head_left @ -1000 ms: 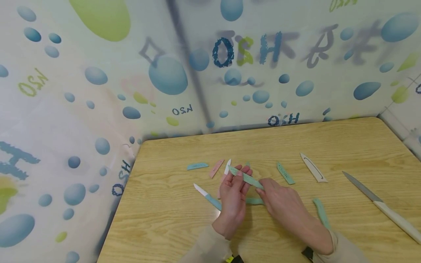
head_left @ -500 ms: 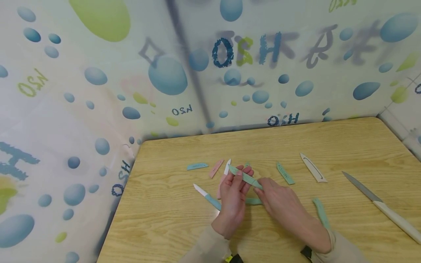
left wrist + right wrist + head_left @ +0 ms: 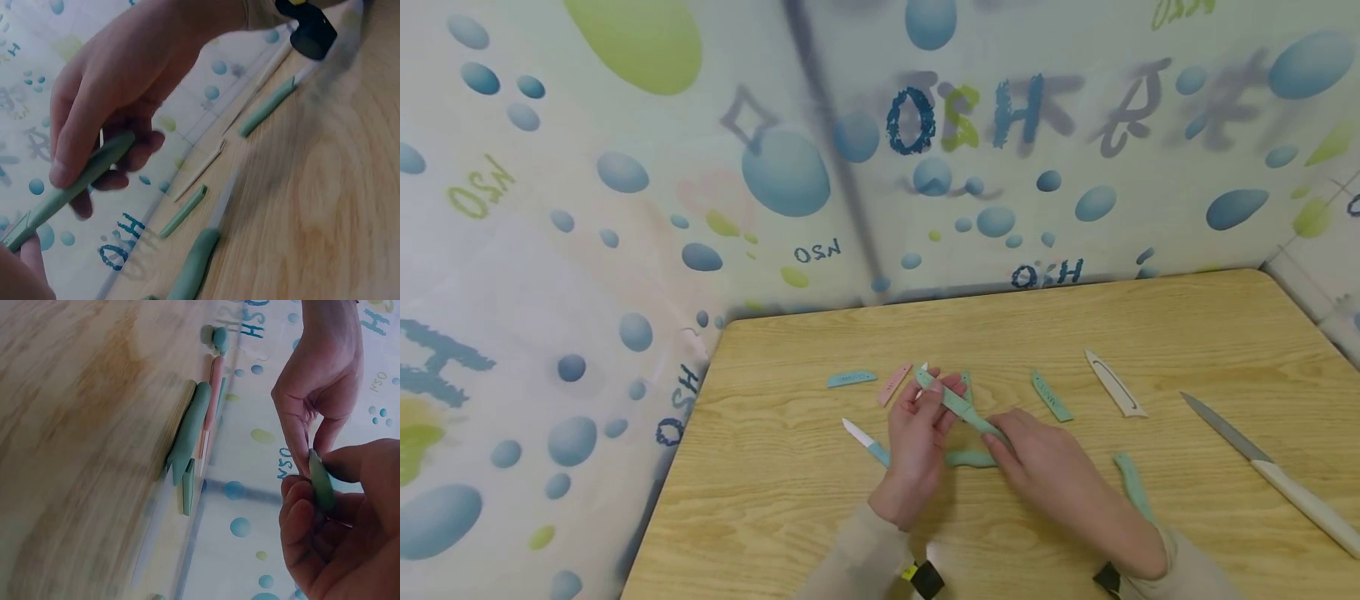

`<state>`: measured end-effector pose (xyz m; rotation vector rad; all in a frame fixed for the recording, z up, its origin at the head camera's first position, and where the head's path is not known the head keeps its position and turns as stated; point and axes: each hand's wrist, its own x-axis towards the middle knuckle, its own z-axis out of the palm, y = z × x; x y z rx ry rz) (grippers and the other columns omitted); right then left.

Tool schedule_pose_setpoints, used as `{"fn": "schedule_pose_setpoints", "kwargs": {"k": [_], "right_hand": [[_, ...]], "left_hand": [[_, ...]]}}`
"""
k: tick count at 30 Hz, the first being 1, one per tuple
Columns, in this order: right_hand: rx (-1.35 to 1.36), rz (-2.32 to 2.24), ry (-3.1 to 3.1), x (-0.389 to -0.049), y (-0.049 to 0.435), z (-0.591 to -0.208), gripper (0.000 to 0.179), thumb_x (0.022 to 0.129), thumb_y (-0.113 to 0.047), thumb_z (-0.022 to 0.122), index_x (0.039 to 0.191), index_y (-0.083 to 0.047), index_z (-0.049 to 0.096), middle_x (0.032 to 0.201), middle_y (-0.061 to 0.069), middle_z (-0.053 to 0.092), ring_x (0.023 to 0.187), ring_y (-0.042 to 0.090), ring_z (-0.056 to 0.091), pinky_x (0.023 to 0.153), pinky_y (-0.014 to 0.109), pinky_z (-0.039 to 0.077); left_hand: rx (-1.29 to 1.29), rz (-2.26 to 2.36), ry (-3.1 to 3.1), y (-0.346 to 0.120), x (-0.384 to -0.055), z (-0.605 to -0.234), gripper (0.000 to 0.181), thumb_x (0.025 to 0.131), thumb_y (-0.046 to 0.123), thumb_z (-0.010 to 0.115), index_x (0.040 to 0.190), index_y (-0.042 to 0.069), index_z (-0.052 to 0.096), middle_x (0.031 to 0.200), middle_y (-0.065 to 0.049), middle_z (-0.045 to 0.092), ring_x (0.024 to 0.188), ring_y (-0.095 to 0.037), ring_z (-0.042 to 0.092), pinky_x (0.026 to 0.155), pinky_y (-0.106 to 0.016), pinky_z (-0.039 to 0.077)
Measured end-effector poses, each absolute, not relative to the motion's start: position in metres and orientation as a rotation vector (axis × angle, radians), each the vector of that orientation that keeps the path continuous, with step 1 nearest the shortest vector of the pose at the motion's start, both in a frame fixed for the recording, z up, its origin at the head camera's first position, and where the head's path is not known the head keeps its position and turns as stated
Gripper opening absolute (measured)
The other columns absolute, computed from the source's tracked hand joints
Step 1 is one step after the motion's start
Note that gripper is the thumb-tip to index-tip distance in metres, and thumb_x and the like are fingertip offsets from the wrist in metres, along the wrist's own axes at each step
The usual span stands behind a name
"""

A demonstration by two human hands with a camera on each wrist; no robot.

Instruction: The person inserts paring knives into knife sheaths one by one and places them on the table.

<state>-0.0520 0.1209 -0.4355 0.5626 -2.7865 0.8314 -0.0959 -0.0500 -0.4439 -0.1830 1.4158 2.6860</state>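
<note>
Above the table, both hands hold a green knife (image 3: 987, 425) with its blade inside a green sheath (image 3: 955, 403). My left hand (image 3: 917, 442), palm turned up, pinches the sheath between thumb and fingers. The right hand (image 3: 1051, 468) grips the handle, which also shows in the left wrist view as a green handle (image 3: 87, 178). Below the hands lies another green knife (image 3: 972, 459), its pale blade uncovered in the left wrist view. A blue knife (image 3: 867, 440) with a white blade lies left of my left hand, which hides most of a pink knife.
A blue sheath (image 3: 852, 379), a pink sheath (image 3: 895, 385) and a green sheath (image 3: 1052, 397) lie along the back. Toward the right are a white sheath (image 3: 1115, 383), a third green knife (image 3: 1133, 486) and a large knife (image 3: 1300, 498) with its blade bare.
My left hand has shifted slightly left with the sheathed end of the knife. More of the green handle now shows between the hands. The right hand has barely moved.
</note>
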Motion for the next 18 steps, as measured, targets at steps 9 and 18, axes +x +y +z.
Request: {"fn": "schedule_pose_setpoints", "kwargs": {"k": [9,18], "right_hand": [[0.559,0.907,-2.830,-0.053,0.121,-0.434,0.010,0.098,-0.023,0.073,0.094,-0.014,0.070,0.076,-0.013,0.053,0.064,0.002,0.045,0.054,0.020,0.042],[0.473,0.903,-2.839,-0.062,0.114,-0.434,0.017,0.100,-0.023,0.072,0.091,-0.012,0.064,0.071,-0.009,0.046,0.058,0.005,0.040,0.049,0.022,0.036]], "left_hand": [[-0.110,2.620,1.596,-0.055,-0.101,-0.447,0.028,0.105,0.007,0.060,0.127,-0.007,0.049,0.119,-0.028,0.070,0.101,-0.026,0.075,0.094,-0.037,0.060],[-0.117,2.448,1.785,-0.050,-0.098,-0.452,0.037,0.100,0.009,0.070,0.131,-0.009,0.062,0.120,-0.028,0.070,0.100,-0.028,0.074,0.087,-0.034,0.062]]}}
